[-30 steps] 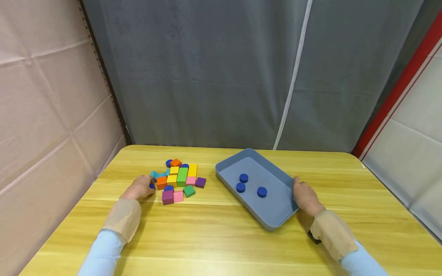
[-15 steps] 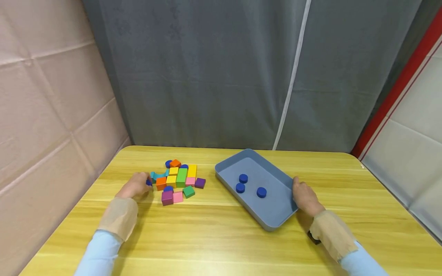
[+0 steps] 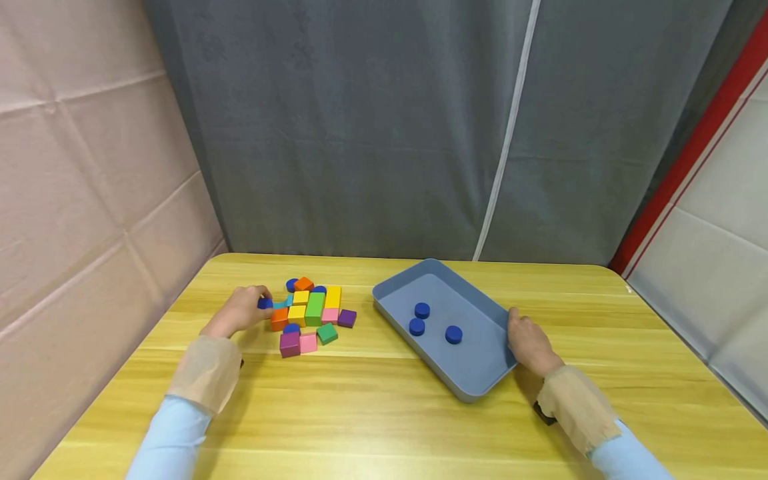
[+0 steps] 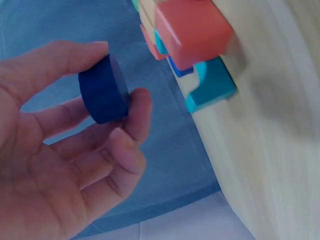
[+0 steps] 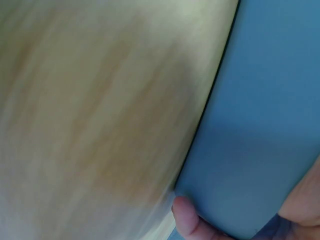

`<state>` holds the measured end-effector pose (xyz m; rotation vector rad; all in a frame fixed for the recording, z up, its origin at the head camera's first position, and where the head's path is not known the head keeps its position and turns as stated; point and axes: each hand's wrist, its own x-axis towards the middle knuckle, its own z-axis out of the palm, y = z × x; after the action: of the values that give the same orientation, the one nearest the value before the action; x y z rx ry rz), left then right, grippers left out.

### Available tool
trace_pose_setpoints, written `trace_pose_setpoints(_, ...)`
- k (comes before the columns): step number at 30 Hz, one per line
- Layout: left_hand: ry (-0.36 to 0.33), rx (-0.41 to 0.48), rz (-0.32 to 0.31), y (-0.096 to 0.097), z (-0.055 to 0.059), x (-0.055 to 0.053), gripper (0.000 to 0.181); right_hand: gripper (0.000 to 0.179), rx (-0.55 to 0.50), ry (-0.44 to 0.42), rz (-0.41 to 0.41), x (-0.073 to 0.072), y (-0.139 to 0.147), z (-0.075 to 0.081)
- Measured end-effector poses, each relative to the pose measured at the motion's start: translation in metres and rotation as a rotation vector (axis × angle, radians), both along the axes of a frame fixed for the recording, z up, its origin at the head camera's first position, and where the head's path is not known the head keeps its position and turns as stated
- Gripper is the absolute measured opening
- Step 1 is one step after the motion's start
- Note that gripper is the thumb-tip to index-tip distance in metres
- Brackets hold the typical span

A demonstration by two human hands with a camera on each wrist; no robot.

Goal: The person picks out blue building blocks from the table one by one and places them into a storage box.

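Note:
My left hand [image 3: 241, 309] pinches a blue round block [image 4: 104, 90] between thumb and fingertips, above the table at the left side of the block group. Just beyond that hand lie an orange block [image 3: 279, 320] and a light-blue arched block [image 4: 216, 85], partly covered in the head view. On the right, my right hand [image 3: 531, 343] grips the right wall of a grey-blue tray [image 3: 441, 381]; in the right wrist view a fingertip [image 5: 186, 216] shows against the tray's outer side. Inside the tray lie three blue round blocks, one of them nearer the right [image 3: 453, 335].
Yellow blocks, a light-green block [image 3: 315, 309], a green block [image 3: 327, 334], purple blocks, pink blocks and more blue round ones lie close together on the wooden table [image 3: 336, 427]. A grey curtain [image 3: 360, 133] hangs behind the table.
My left hand has lifted the blue round block off the table and moved slightly away from me with it. The right hand and the tray stay in place.

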<state>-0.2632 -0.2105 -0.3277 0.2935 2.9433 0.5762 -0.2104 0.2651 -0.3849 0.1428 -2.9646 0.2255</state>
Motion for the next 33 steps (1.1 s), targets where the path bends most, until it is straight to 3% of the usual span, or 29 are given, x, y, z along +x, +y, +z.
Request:
trace_pose_setpoints(9,0.140,0.039,-0.079,0.017,0.007,-0.001,0.033,0.022,-0.001,-0.003,-0.008,0.000,0.000,0.000)
trace_pose_setpoints(17,0.121,0.100,-0.110,0.044,0.011,-0.007,0.041,0.023,-0.004,-0.007,-0.011,0.002,-0.001,0.002)
trace_pose_setpoints(29,0.246,0.123,-0.269,0.078,0.013,-0.009,0.035,0.023,-0.008,0.000,-0.002,0.003,-0.002,0.002)
trace_pose_setpoints(33,0.249,0.133,-0.290,0.087,0.012,-0.009,0.035,0.022,-0.001,-0.005,-0.004,0.003,-0.002,0.002)
